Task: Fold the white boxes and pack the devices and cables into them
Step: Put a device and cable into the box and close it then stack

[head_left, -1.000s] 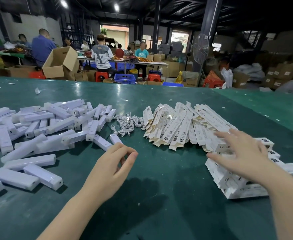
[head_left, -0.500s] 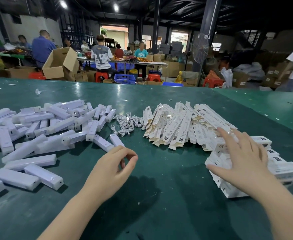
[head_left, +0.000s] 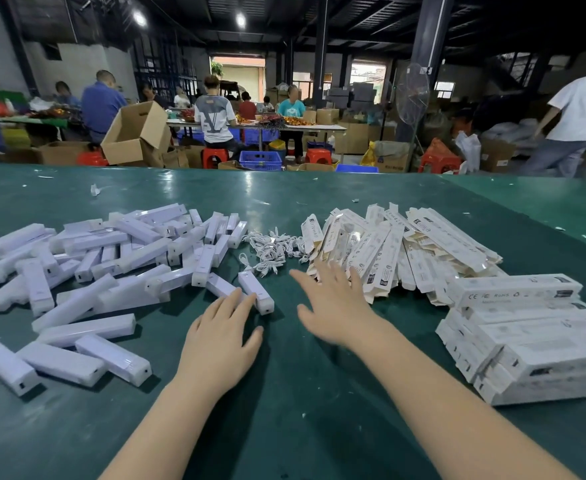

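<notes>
Green, smooth-topped table (head_left: 319, 427) seen from above. Left hand (head_left: 220, 336), open and flat, palm down, empty; its fingertips (head_left: 241, 297) touch a white, glossy bar-shaped device (head_left: 255, 292) at the near edge of the device heap (head_left: 111, 258) on the left. Right hand (head_left: 336, 304), fingers spread, empty, over the near edge of the flattened white card boxes (head_left: 399, 251). Thin white coiled cables (head_left: 272, 249) lie between the heaps. Folded rectangular boxes (head_left: 527, 337) are stacked near right.

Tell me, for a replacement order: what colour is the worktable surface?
Dark green table surface, head view.
</notes>
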Available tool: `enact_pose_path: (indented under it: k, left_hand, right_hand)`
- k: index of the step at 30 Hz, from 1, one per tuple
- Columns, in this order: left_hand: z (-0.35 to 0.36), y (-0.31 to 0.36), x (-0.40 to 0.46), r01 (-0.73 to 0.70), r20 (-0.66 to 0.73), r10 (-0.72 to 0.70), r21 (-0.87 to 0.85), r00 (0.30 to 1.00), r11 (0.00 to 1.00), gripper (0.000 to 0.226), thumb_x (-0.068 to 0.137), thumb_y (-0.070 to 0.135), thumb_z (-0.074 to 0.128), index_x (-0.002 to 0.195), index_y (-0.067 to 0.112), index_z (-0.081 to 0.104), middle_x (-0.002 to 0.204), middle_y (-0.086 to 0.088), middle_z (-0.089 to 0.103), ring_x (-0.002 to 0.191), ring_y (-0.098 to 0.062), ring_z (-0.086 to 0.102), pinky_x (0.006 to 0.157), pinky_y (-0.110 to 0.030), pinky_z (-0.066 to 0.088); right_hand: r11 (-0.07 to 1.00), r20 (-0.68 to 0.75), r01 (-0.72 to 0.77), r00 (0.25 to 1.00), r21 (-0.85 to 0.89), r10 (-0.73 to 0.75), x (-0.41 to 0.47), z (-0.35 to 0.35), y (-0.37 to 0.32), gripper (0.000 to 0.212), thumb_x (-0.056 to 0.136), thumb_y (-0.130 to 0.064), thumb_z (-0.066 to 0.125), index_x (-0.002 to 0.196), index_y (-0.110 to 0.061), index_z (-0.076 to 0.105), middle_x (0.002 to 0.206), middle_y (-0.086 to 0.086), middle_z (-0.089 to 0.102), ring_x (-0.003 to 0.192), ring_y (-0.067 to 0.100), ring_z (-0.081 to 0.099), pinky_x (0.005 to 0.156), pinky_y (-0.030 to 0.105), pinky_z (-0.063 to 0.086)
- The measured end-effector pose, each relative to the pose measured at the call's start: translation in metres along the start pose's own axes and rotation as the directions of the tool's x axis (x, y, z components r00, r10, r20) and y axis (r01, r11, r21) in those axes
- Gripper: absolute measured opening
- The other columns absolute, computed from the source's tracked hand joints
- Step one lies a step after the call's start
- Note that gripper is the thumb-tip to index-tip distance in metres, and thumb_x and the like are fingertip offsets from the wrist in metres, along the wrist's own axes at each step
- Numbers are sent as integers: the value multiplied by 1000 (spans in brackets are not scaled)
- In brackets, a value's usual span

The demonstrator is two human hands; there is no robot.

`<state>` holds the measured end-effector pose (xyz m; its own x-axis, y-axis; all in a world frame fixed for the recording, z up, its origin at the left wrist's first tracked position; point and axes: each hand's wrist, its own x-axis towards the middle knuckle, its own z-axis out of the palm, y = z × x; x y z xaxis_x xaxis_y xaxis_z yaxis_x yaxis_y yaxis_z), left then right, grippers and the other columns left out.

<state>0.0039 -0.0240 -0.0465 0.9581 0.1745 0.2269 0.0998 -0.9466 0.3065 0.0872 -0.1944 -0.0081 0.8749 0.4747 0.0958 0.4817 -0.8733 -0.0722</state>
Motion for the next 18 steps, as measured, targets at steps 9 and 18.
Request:
enact_pose_path:
  k: [9,18]
  left_hand:
    - [-5,7,1,-16,-89,14,-23,996,1000,45,98,45,38,142,36,36,140,17,42,130,-12,36,107,-30,28]
    - [-7,14,0,13,-177,-7,36,984,999,32,97,46,38,121,33,55,111,14,54,108,-16,46,94,-29,34]
  right_hand:
    - [977,106,-194,973,-95,203,45,20,33,55,101,-49,31,153,-35,22,160,23,9,147,39,10,120,47,13]
    - [996,-92,-88,992,23,90,5,10,4,28,96,-32,43,98,-11,61,93,9,63,92,30,59,65,31,37]
